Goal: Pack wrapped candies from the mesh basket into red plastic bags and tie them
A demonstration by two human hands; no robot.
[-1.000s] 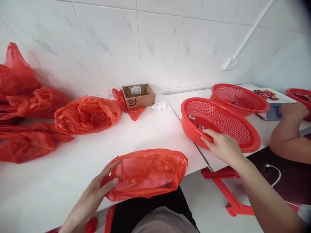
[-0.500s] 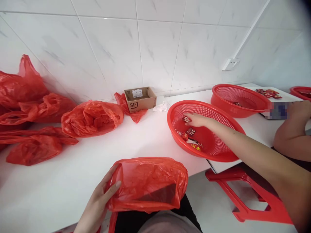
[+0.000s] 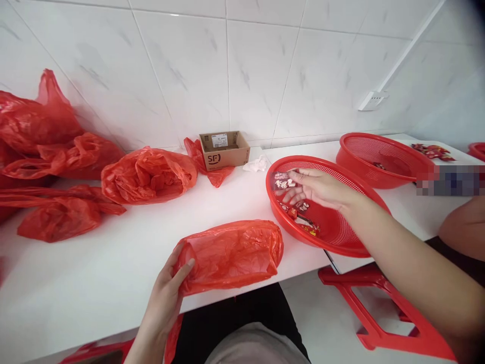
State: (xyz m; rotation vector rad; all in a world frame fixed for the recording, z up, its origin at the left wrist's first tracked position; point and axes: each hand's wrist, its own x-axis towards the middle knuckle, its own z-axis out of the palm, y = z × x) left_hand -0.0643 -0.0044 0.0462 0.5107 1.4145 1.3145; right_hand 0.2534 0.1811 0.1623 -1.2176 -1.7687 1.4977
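Observation:
My left hand [image 3: 164,288] grips the left side of a red plastic bag [image 3: 235,253], thumb inside the rim. The bag's mouth gapes upward over the table's front edge. At the near red basket [image 3: 326,242], my right hand [image 3: 316,187] holds a small dark candy packet [image 3: 281,182] with white lettering, raised above the basket's left part. Under that hand, several small wrapped packets [image 3: 303,217] lie in the basket, partly hidden by the fingers.
Several red bags [image 3: 147,174] fill the left of the white table [image 3: 125,268]. A cardboard box [image 3: 225,151] and a crumpled tissue [image 3: 256,164] stand by the wall. Another red basket [image 3: 382,172], a red stool [image 3: 390,323] and another person's arm [image 3: 464,227] are at right.
My right hand has lifted out of the basket's bottom with a packet in its fingers. The bag in my left hand has moved forward over the table.

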